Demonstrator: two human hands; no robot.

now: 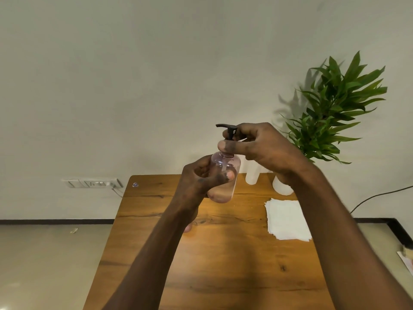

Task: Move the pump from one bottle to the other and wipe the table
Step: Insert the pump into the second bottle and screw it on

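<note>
A clear pinkish bottle [225, 175] with some liquid at its bottom is held up above the wooden table [201, 265]. My left hand [196, 182] is wrapped around the bottle's body. A black pump [229, 130] sits at the bottle's neck, and my right hand [263, 148] grips the pump's collar from the right with thumb and fingers. A second bottle, white and translucent [252, 173], stands at the table's far edge, partly hidden behind my right hand. A stack of white paper towels [287, 220] lies on the table's right side.
A green plant [335, 108] in a white pot [281, 186] stands at the far right corner of the table. A wall socket [93, 183] with a plugged cable is on the left. A black cable [380, 195] runs along the right wall.
</note>
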